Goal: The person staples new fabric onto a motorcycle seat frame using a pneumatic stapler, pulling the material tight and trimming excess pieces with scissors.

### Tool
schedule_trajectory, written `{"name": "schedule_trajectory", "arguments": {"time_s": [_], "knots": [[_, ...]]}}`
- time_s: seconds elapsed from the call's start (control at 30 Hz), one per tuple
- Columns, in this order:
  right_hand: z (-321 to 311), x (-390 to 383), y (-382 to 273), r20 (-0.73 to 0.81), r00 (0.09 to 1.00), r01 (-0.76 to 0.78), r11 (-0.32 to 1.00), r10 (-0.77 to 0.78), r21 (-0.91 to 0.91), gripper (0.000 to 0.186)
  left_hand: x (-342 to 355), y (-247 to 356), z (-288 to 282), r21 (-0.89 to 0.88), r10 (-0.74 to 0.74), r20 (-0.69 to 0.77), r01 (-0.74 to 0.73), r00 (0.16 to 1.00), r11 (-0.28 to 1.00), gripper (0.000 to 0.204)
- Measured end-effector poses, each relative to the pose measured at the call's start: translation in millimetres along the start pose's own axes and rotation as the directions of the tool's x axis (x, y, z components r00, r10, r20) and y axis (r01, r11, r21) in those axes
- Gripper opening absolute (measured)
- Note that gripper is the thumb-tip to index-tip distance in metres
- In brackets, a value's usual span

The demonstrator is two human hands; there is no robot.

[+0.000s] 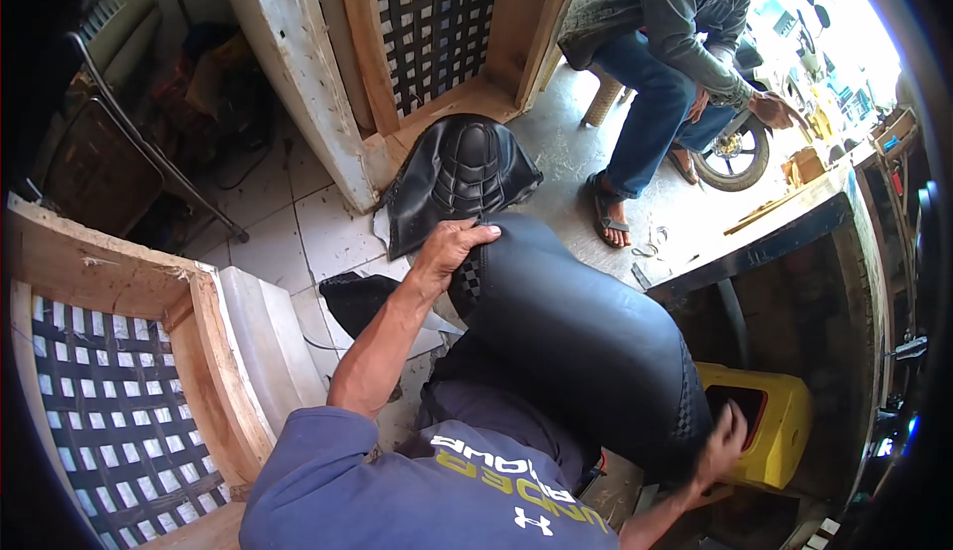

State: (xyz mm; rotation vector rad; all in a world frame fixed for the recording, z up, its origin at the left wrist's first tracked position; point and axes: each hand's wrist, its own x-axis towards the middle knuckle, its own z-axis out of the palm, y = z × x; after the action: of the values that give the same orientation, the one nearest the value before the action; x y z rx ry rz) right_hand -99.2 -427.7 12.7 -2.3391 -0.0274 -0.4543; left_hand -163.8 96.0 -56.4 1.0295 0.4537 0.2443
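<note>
My left hand grips the upper end of a black padded seat that lies across my lap, its smooth vinyl edged with checkered side panels. My right hand, slightly blurred, is beside the seat's lower right end, its fingers loosely curved and apart. A ribbed black cover lies on the floor beyond the seat, and another black piece lies left of my left hand. A yellow plastic object with a dark red-edged opening is just behind my right hand.
Wooden frames with woven straps stand at left and ahead. A metal chair frame is at upper left. A seated co-worker in jeans and sandals is near a motorcycle wheel. A workbench borders the right.
</note>
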Motion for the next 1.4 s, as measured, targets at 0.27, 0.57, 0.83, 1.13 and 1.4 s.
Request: {"name": "schedule_trajectory", "arguments": {"time_s": [0.27,0.57,0.83,1.13,1.4], "knots": [[213.2,-24.5,-247.8,0.67,0.304,0.845,0.516,-0.678,0.139,0.113,-5.5,-31.0,7.2,0.201,0.133,-0.061,-0.119,0.989,0.972,0.022],[246.5,-9.6,-241.5,0.741,0.187,0.853,0.481,-0.644,0.203,0.109,1.3,-44.6,7.0,0.274,0.257,-0.251,-0.186,0.933,0.944,0.044],[255.5,-9.6,-243.5,0.778,0.323,0.676,0.706,-0.539,0.209,0.075,3.1,-55.6,5.8,0.126,0.172,-0.269,-0.143,0.948,0.982,0.04],[251.9,-18.0,-242.5,0.794,0.336,0.731,0.672,-0.507,0.119,0.08,10.6,-48.5,8.5,0.064,0.188,-0.198,-0.178,0.962,0.982,0.038],[194.9,38.7,-161.1,0.715,0.621,0.63,0.747,-0.32,-0.213,0.058,3.6,-63.9,-11.2,-0.081,0.07,-0.243,-0.092,0.968,0.992,0.035]]}}
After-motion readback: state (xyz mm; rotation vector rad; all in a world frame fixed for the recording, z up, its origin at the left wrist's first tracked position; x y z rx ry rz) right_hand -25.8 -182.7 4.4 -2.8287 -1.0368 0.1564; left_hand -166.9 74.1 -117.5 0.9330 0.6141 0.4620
